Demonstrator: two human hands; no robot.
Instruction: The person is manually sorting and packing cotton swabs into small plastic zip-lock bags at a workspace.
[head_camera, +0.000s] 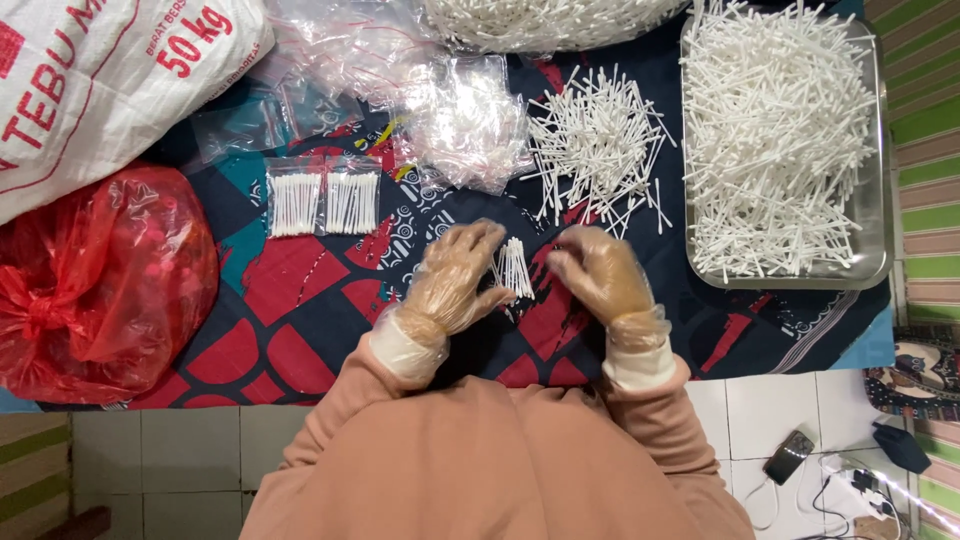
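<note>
Both my hands wear thin clear plastic gloves. My left hand (455, 280) and my right hand (600, 275) face each other over a patterned red and dark blue cloth (300, 300). Between them stands a small bundle of white cotton swabs (513, 268), touched by the fingers of my left hand and close to the fingertips of my right. A loose heap of swabs (598, 145) lies just beyond my hands. Two small filled clear packets of swabs (322, 202) lie side by side to the left.
A metal tray (876, 220) heaped with swabs sits at the right. Empty clear bags (470, 125) lie at the back middle. A white woven sack (100, 80) and a red plastic bag (100, 280) are on the left. A phone (788, 456) with cables lies on the tiles.
</note>
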